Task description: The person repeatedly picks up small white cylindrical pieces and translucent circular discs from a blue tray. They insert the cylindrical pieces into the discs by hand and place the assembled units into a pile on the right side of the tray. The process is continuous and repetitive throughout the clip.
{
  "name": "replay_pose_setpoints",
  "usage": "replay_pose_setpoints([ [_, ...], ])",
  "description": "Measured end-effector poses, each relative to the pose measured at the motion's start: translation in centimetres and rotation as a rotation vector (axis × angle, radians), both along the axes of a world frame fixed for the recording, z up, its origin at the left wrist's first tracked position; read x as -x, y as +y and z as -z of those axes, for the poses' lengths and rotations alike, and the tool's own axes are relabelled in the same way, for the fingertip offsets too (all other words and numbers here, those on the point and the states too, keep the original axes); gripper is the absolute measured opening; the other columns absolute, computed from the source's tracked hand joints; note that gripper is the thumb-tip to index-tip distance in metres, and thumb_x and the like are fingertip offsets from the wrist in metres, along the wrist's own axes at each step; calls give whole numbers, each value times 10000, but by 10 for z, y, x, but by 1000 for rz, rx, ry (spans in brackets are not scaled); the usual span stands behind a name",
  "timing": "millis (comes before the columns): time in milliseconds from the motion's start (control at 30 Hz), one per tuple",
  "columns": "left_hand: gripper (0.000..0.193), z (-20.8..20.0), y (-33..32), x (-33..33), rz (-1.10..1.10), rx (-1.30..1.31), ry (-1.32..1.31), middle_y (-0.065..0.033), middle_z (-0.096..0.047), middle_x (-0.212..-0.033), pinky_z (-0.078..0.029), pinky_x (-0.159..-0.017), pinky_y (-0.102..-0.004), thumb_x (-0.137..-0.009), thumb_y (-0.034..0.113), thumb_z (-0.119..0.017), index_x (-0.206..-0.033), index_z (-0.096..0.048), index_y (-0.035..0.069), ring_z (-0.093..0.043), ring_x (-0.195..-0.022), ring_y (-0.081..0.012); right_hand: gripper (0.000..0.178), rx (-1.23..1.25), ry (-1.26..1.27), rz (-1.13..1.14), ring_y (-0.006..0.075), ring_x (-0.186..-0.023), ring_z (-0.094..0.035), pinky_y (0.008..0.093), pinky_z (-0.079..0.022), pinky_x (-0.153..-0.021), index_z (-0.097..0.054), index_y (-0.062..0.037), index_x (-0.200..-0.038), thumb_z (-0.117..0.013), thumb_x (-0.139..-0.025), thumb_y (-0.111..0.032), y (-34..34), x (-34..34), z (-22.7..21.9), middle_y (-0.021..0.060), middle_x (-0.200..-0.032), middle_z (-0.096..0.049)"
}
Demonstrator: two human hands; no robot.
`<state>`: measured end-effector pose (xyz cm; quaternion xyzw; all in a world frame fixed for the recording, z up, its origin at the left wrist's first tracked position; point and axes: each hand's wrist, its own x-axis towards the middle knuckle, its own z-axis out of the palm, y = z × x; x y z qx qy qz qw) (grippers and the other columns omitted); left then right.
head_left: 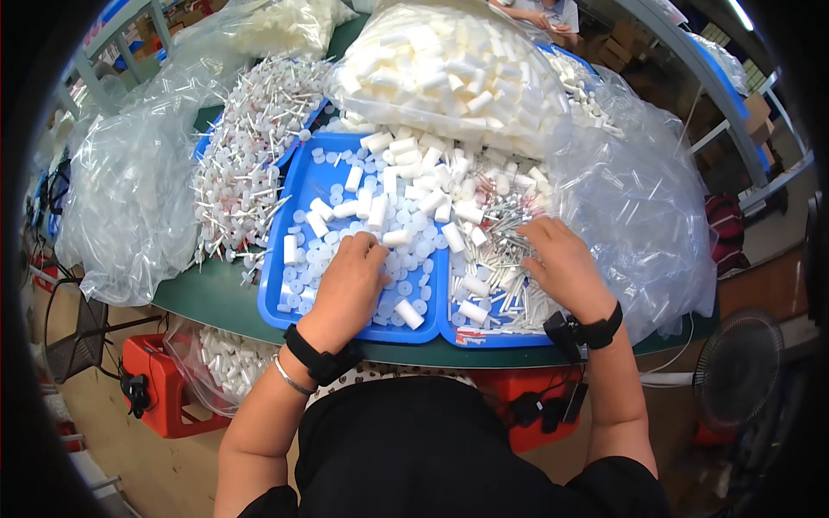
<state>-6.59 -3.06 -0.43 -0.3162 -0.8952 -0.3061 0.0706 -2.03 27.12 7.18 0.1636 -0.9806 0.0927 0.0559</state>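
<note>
While my right hand (560,263) curls part-open right of centre, contents unclear, white pins (511,281) lie just left, axes mixed; my left hand (350,283), farther, is bunched, grip hidden.

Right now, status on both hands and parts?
Left hand over pale discs. Right hand at thin rods. Clear plastic bag bulging beside right hand.

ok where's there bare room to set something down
Mainly the green tabletop at front left, between the left clear bag, the pile of stemmed pieces and the left blue tray. A small bare patch also shows in that tray's back-left part. Crowded: the right blue tray, full of thin rods and white cylinders, and behind, under the big bag.
</note>
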Motion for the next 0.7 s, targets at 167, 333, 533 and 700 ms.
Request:
replay_pose_setpoints([
  [167,339,-2,0,1,-1,9,3,-128,-534,-1037,-457,-839,-367,-678,-4,-715,-994,-593,-8,-519,-971,-323,683,-194,69,-122,337,-1148,-493,421,-414,-950,-479,-41,-1264,-686,-615,-6,7,48,12,150,-1269,-502],
  [333,345,2,-5,0,-11,-21,-25,-118,-536,-1048,-456,-842,-365,-683,5,-722,-1005,-597,2,-517,-977,-311,882,-252,-261,2,389,-1159,-486,436,-408,-969,-418,-111,-1364,-790,-569,-190,7,74,17,226,-1258,-498],
  [533,352,0,-4,0,-20,-19,-32,-114,-535,-1058,-460,-843,-360,-684,1,-725,-1013,-599,6,-518,-994,-308,622,-201,-190,-5,376,-1006,-528,442,-465,-832,-516,-75,-1187,-778,-638,-209,5,65,21,174,-995,-562],
  [700,376,2,-3,-1,-22,-29,-21,-118,-531,-1064,-473,-814,-361,-691,1,-726,-1045,-601,12,-521,-978,-310,544,-194,-101,36,351,-1003,-522,418,-480,-832,-511,-20,-1112,-774,-682,-224,-22,30,30,167,-1008,-553],
])
